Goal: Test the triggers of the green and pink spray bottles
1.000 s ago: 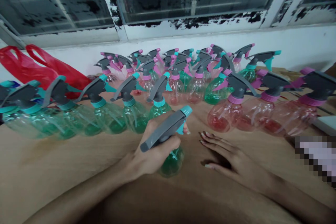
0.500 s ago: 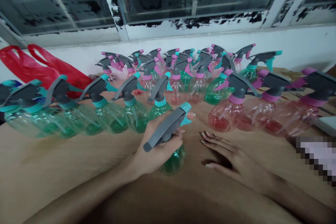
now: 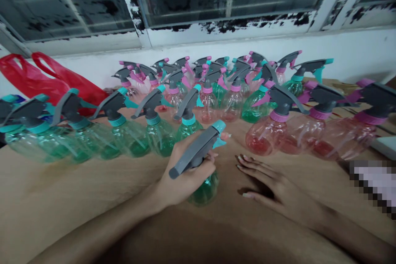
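Observation:
My left hand (image 3: 182, 175) is wrapped round the neck of a green spray bottle (image 3: 204, 189) with a grey head and teal nozzle (image 3: 198, 150), standing on the brown table (image 3: 77, 189). The index finger reaches forward along the trigger. My right hand (image 3: 267, 185) lies flat on the table just right of the bottle, fingers stretched out, holding nothing.
A row of green spray bottles (image 3: 130, 132) stands to the left, pink ones (image 3: 269, 132) to the right, and several more of both colours (image 3: 210, 86) crowd the back by the white wall. A red plastic bag (image 3: 40, 78) lies at far left. A pixelated patch (image 3: 374, 185) sits at right.
The held bottle has shifted slightly away from me and my left index finger has stretched forward by the trigger. My right hand has stayed flat in place.

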`<action>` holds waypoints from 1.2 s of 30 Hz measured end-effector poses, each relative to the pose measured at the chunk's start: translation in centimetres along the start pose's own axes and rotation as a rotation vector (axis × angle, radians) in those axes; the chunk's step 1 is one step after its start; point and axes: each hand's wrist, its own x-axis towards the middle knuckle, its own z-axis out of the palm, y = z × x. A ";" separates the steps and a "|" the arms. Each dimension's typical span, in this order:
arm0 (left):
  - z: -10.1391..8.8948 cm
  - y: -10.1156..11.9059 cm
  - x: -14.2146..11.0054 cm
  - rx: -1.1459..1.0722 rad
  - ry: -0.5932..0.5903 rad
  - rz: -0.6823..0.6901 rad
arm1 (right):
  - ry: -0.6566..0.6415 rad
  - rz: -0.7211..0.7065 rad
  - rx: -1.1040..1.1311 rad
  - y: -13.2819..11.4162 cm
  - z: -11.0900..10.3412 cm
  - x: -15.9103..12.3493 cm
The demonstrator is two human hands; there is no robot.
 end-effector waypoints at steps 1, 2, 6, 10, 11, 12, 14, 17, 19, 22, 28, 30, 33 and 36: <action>0.0 -0.1 0.0 -0.005 0.000 0.003 | -0.007 0.000 -0.007 0.0 0.0 0.0; 0.0 -0.2 0.0 -0.010 -0.001 0.007 | -0.014 0.000 -0.013 0.0 0.0 0.0; 0.0 -0.4 0.0 -0.011 0.001 0.013 | -0.022 0.004 -0.035 0.0 -0.1 0.0; 0.2 -0.4 -0.1 -0.021 0.028 0.008 | -0.018 -0.005 -0.043 0.1 0.0 0.0; 0.2 -0.5 -0.1 -0.026 0.036 0.011 | -0.016 -0.009 -0.045 0.2 0.0 0.1; 0.2 -0.5 -0.1 -0.026 0.041 0.014 | -0.017 -0.013 -0.048 0.2 0.0 0.1; 0.3 -0.6 -0.1 -0.017 0.053 0.021 | -0.017 -0.015 -0.055 0.2 0.0 0.1; 0.2 -0.6 0.0 -0.036 0.043 0.038 | -0.015 0.000 -0.056 0.1 -0.1 0.0; 0.2 -0.5 0.0 -0.059 0.027 0.050 | -0.016 0.011 -0.044 0.0 -0.1 0.0; 0.1 -0.3 0.1 -0.073 0.015 0.047 | -0.018 0.017 -0.023 0.0 -0.1 0.0; 0.0 -0.3 0.0 -0.049 0.011 0.049 | -0.018 0.005 -0.050 -0.1 -0.1 0.1; -0.1 -0.5 -0.1 -0.011 0.015 0.053 | -0.014 -0.002 -0.059 0.0 -0.1 0.0; -0.3 -0.8 -0.2 0.034 -0.008 0.024 | -0.010 -0.009 -0.072 0.0 0.0 0.0; -0.5 -0.7 -0.1 -0.005 -0.055 0.010 | -0.015 -0.003 -0.088 -0.1 -0.1 0.0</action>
